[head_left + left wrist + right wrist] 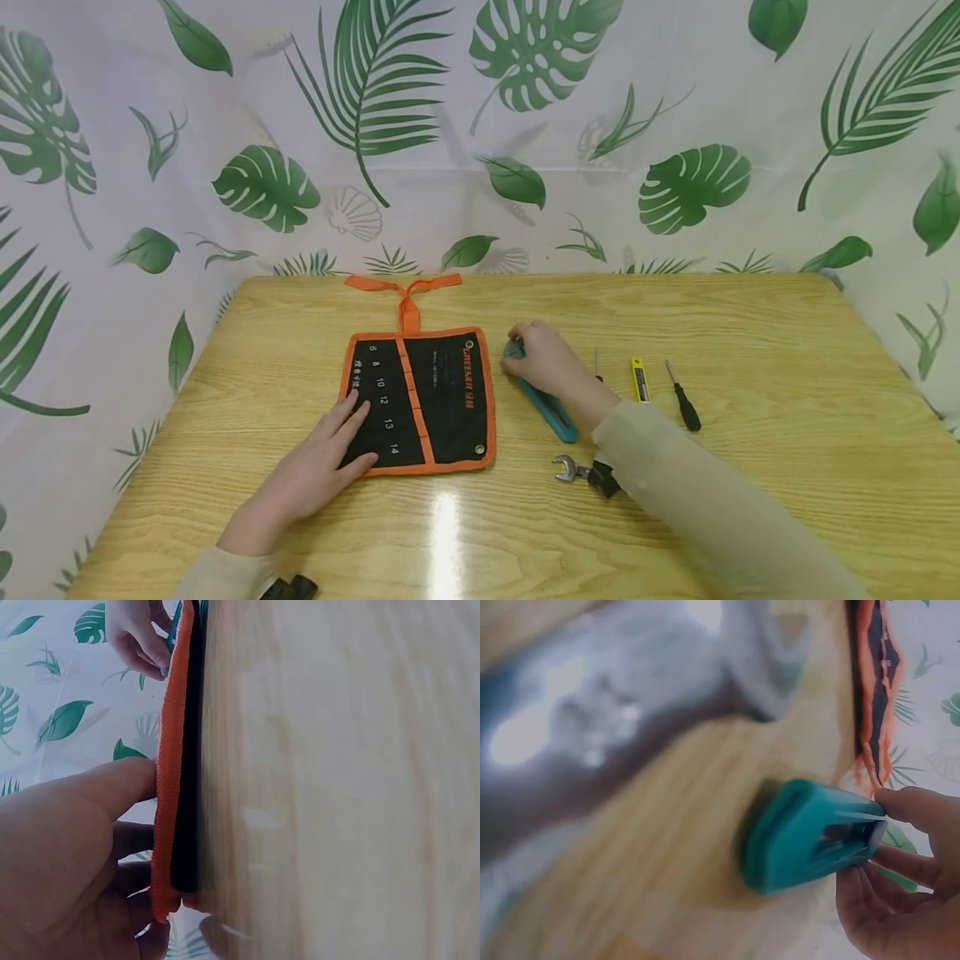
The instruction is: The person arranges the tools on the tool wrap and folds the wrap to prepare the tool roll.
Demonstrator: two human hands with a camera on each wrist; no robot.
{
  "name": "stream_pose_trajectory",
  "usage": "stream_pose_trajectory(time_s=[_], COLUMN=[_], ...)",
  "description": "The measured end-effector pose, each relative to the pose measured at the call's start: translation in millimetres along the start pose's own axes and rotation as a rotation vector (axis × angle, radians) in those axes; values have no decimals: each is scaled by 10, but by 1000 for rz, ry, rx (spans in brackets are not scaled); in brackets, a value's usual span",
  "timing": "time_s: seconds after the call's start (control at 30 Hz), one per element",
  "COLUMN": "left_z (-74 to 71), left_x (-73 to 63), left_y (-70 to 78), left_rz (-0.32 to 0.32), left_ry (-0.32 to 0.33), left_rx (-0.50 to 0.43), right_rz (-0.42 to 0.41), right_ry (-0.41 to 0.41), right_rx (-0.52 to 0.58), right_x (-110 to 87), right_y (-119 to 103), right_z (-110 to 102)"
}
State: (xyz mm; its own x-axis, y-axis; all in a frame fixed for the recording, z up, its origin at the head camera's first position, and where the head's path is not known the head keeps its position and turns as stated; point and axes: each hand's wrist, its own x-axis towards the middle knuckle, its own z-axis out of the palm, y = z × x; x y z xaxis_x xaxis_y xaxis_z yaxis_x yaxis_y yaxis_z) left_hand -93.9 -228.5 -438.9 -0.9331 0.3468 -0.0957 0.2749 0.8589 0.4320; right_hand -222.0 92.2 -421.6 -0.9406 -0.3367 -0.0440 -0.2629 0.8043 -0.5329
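Note:
A black tool pouch [450, 400] with orange trim lies flat on the table, its orange ties spread at the far side. My left hand [315, 467] rests its fingers on the pouch's left part; in the left wrist view, the fingers and thumb touch the orange edge [172, 735]. My right hand [543, 358] pinches the far end of a teal slotted tool [553, 414], which looks like a box cutter, just right of the pouch. In the right wrist view, the thumb and fingers grip one end of this teal tool [780, 847].
Near my right forearm lies a metal wrench [568, 468], partly hidden by the sleeve and wrist camera. Farther right are a yellow stick-shaped item [639, 379], a black-handled screwdriver [686, 408] and a thin metal shaft [597, 362]. A leaf-patterned cloth [420, 225] stands behind the table.

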Motion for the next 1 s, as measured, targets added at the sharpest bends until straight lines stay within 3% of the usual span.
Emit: stream_pose_trajectory(time_s=[0.53, 0.8, 1.0], left_z=[18, 24, 30], left_x=[4, 1, 6], left_y=[-1, -3, -4], left_rz=[7, 3, 0], left_ry=[7, 1, 0], left_rx=[7, 8, 19], right_rz=[13, -47, 43], right_ry=[46, 65, 30], right_rx=[228, 299, 414], right_x=[-171, -313, -477], right_y=[-125, -105, -62], right_z=[-299, -438, -523])
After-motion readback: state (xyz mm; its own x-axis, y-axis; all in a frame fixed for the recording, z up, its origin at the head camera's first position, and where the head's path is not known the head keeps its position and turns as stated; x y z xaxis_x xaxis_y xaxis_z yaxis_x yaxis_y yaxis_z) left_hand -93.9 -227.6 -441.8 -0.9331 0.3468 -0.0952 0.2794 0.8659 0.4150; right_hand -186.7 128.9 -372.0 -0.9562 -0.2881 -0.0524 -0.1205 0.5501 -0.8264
